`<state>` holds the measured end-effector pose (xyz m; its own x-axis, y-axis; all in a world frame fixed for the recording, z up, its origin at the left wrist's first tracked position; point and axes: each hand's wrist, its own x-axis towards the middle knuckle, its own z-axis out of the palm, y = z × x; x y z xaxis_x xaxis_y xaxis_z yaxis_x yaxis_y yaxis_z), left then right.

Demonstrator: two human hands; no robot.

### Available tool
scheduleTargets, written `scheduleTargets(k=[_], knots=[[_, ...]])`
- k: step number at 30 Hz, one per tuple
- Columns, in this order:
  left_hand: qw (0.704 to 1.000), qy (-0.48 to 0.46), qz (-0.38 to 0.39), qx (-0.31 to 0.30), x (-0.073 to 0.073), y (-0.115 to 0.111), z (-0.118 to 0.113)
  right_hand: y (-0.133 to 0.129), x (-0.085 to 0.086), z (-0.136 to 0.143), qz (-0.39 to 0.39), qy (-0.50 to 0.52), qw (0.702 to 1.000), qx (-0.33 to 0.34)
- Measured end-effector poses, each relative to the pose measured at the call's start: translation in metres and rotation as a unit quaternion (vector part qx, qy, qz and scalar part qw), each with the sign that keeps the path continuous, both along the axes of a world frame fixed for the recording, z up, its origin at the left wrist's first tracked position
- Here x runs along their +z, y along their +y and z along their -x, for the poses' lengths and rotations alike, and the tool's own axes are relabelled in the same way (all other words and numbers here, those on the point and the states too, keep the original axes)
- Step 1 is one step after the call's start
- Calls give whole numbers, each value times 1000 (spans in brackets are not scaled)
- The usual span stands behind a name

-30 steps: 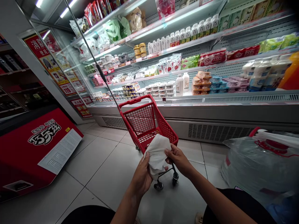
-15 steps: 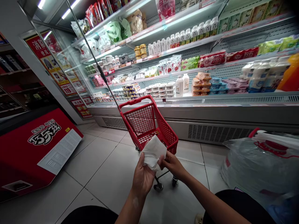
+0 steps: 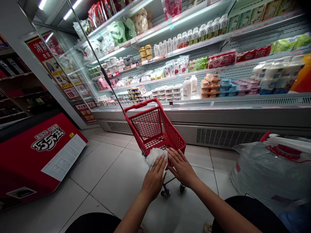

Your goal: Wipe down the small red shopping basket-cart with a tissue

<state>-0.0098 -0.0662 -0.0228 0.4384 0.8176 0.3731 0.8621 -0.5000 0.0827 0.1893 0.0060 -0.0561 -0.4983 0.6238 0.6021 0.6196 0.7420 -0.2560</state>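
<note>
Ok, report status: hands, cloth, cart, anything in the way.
Left hand laid over white cloth, by the near end of the red cart. Right hand open beside the left. Big jug off right, clear of both hands.

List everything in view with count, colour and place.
Cart: one, red, centre
Cloth: one, white, at the cart's near end
Chiller: one, grey, behind the cart
Goods: many, mixed colours, inside the chiller
Cabinet: one, red and black, left
Posters: at least two, red and yellow, left
Shelving: some, dark, far left
Jug: at least one, clear, right
Floor: one, grey, below
Knees: two, black, bottom edge
Left hand: one, bare, on cloth
Right hand: one, bare, at cart edge
</note>
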Motion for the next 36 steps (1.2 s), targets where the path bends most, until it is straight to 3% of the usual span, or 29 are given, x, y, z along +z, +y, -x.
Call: scheduleTargets(k=[3, 6, 10, 12, 17, 20, 25, 28, 33, 36], knots=[[993, 102, -49, 11, -13, 2, 9, 0, -6, -3, -19, -42, 999, -7], [988, 133, -74, 10, -6, 12, 35, 1, -8, -7, -17, -37, 999, -3], [986, 103, -103, 80, 6, 28, 56, 6, -8, -9, 15, -15, 1000, 22], [986, 97, -108, 82, 3, 28, 49, 10, -10, -11, 37, 9, 998, 41], [987, 136, -84, -15, -10, 19, 18, 25, -12, -23, 75, 65, 991, 92], [986, 144, -86, -28, -3, 31, 30, 32, -12, -34, 86, 86, 987, 103], [987, 121, -97, 44, 17, 68, 59, 40, -5, -49, 111, 111, 983, 98], [986, 127, -101, 38, 13, 68, 42, 37, 2, -48, 88, 107, 990, 38], [982, 158, -103, -9, -3, 48, -5, 12, 5, -17, -21, 29, 999, -39], [982, 160, -100, -13, 0, 56, -3, 0, 0, -7, -38, -10, 996, -81]])
